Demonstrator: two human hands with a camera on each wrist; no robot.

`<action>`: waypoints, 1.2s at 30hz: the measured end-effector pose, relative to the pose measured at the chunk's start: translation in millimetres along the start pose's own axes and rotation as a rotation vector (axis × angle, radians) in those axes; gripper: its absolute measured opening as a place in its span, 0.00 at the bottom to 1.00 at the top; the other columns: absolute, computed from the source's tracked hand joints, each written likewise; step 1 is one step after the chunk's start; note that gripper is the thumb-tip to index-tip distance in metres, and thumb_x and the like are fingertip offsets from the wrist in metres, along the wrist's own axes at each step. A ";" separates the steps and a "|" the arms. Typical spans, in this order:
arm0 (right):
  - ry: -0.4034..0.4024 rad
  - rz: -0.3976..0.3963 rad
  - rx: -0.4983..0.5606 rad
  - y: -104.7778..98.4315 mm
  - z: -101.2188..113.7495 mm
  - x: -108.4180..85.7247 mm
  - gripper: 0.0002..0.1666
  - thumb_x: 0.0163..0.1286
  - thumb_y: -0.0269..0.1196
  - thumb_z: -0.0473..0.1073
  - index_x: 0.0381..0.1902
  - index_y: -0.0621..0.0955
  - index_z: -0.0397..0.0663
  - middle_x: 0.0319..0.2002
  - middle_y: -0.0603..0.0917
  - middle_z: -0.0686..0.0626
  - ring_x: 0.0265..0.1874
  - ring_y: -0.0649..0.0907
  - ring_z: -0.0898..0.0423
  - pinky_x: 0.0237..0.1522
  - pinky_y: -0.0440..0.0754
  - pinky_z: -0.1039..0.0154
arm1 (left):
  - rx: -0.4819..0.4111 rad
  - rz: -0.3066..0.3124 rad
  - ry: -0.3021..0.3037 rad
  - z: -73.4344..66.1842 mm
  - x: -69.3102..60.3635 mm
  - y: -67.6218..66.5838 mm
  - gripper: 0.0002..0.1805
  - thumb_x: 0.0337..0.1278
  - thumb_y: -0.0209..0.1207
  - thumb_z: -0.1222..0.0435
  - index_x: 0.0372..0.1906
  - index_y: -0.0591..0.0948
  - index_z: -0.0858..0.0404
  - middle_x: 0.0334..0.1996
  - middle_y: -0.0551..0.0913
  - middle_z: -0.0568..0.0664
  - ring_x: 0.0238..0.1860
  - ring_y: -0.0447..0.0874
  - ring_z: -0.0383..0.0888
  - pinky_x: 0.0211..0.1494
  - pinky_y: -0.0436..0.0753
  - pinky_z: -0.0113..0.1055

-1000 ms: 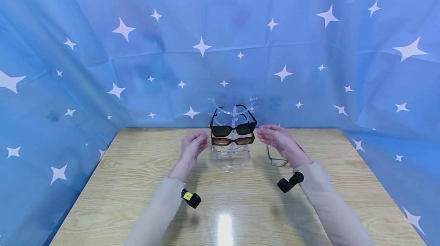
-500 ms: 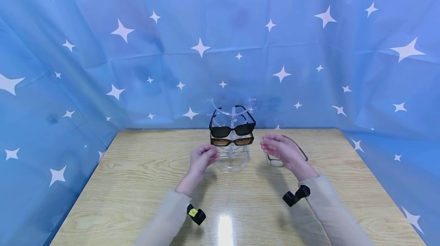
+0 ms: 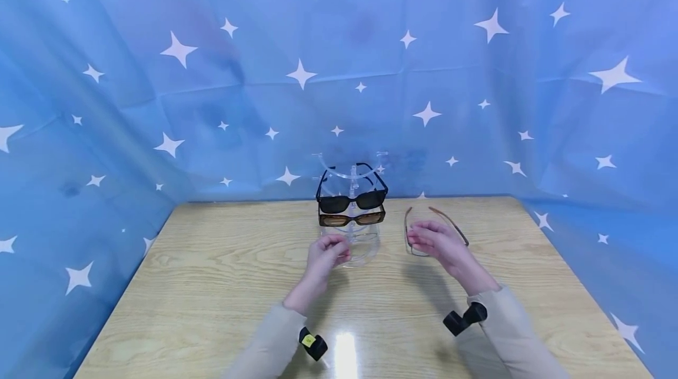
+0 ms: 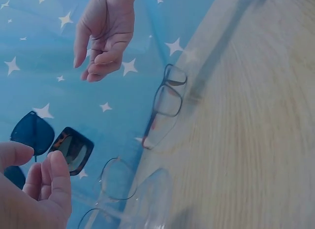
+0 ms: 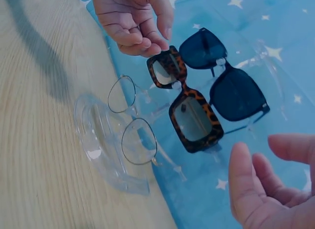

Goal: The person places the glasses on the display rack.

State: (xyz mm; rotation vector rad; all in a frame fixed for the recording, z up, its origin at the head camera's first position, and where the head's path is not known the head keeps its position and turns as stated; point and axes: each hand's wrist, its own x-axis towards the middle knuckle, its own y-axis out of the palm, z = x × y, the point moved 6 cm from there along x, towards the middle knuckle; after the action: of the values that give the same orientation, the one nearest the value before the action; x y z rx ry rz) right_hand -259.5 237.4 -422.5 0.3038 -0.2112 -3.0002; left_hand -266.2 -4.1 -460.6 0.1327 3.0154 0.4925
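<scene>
My left hand (image 3: 325, 255) hovers before the lower part of a clear display stand (image 5: 93, 152), its fingers loosely bent and holding nothing. On the stand, black sunglasses (image 3: 335, 205) sit above tortoiseshell sunglasses (image 5: 196, 120). Lower down rests a pair of thin wire-rimmed glasses (image 5: 139, 143), hard to make out in the head view. My right hand (image 3: 445, 246) is off to the stand's right, thumb and fingers apart with nothing between them. From the head view it partly covers dark-framed eyeglasses (image 4: 168, 100) lying on the table with their brown-tipped temples unfolded.
The wooden table (image 3: 222, 285) meets a blue star-patterned cloth (image 3: 212, 102) just behind the stand. Clear curved arms of the stand stick out at its top, above the black sunglasses. A small black camera sits on each wrist.
From beside the sunglasses, my left hand has come down and right to the stand's lower front. My right hand has drawn slightly away from the stand and lower. All the glasses stay put.
</scene>
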 end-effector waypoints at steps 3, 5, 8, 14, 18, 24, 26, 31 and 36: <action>-0.008 -0.009 -0.002 -5.7 -1.3 -4.3 0.18 0.69 0.56 0.35 0.52 0.68 0.29 0.34 0.83 0.51 0.36 0.84 0.59 0.42 0.82 0.69 | -0.020 0.055 0.063 7.7 0.1 5.9 0.09 0.53 0.61 0.72 0.36 0.78 0.75 0.26 0.79 0.50 0.26 0.79 0.37 0.34 0.84 0.29; -0.007 -0.018 -0.013 -10.5 -2.9 -6.8 0.16 0.69 0.56 0.37 0.51 0.70 0.32 0.35 0.83 0.51 0.37 0.83 0.59 0.44 0.82 0.67 | -0.020 0.068 0.051 13.3 -1.1 10.9 0.08 0.53 0.61 0.72 0.36 0.78 0.75 0.27 0.79 0.49 0.26 0.79 0.37 0.33 0.84 0.28; -0.005 -0.040 -0.014 -18.4 -4.7 -10.6 0.16 0.69 0.57 0.38 0.51 0.71 0.34 0.36 0.83 0.51 0.37 0.83 0.59 0.45 0.82 0.66 | 0.007 0.061 -0.025 21.2 -2.7 20.5 0.09 0.52 0.58 0.75 0.38 0.76 0.79 0.25 0.79 0.49 0.25 0.78 0.36 0.34 0.83 0.28; -0.034 -0.073 -0.032 -34.9 -6.6 -17.4 0.13 0.69 0.57 0.37 0.48 0.73 0.35 0.34 0.83 0.53 0.34 0.83 0.61 0.42 0.83 0.68 | 0.029 0.091 -0.112 35.5 3.0 38.6 0.13 0.53 0.57 0.77 0.43 0.75 0.83 0.25 0.79 0.47 0.24 0.79 0.36 0.36 0.84 0.32; -0.048 -0.085 -0.051 -44.5 -7.6 -19.8 0.15 0.69 0.57 0.37 0.49 0.71 0.32 0.34 0.83 0.52 0.34 0.83 0.61 0.41 0.83 0.68 | 0.045 0.110 -0.123 41.6 5.7 49.4 0.13 0.53 0.57 0.77 0.43 0.75 0.83 0.25 0.78 0.46 0.24 0.78 0.36 0.36 0.84 0.32; -0.045 -0.111 -0.083 -59.7 -7.2 -19.9 0.22 0.70 0.56 0.37 0.54 0.66 0.26 0.34 0.83 0.54 0.35 0.83 0.62 0.43 0.82 0.68 | 0.068 0.123 -0.151 50.5 12.1 67.6 0.12 0.51 0.59 0.76 0.41 0.78 0.79 0.24 0.79 0.47 0.24 0.79 0.37 0.35 0.84 0.30; -0.045 -0.125 -0.097 -65.8 -6.5 -19.5 0.23 0.70 0.56 0.37 0.55 0.66 0.25 0.34 0.83 0.55 0.35 0.83 0.63 0.42 0.82 0.69 | 0.075 0.124 -0.174 55.6 16.6 72.5 0.13 0.51 0.59 0.74 0.42 0.78 0.78 0.24 0.79 0.48 0.24 0.79 0.37 0.34 0.84 0.29; -0.011 -0.178 -0.141 -87.2 -11.3 -16.8 0.28 0.70 0.57 0.38 0.59 0.63 0.22 0.32 0.83 0.58 0.34 0.83 0.64 0.44 0.82 0.69 | 0.099 0.125 -0.264 69.8 25.4 81.7 0.14 0.53 0.59 0.73 0.45 0.78 0.76 0.25 0.80 0.49 0.25 0.79 0.37 0.33 0.83 0.28; 0.035 -0.233 -0.115 -108.1 -18.5 -14.1 0.31 0.70 0.55 0.37 0.62 0.60 0.20 0.30 0.82 0.59 0.33 0.83 0.65 0.42 0.82 0.71 | 0.127 0.115 -0.308 79.4 33.8 87.3 0.12 0.56 0.58 0.71 0.44 0.80 0.73 0.27 0.81 0.50 0.27 0.79 0.37 0.35 0.84 0.28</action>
State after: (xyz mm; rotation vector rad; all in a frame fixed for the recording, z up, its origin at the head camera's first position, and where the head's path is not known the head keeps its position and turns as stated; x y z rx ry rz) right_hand -253.2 343.2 -454.0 0.3943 0.0014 -3.2160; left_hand -285.8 106.6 -509.9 0.3571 2.7439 0.2599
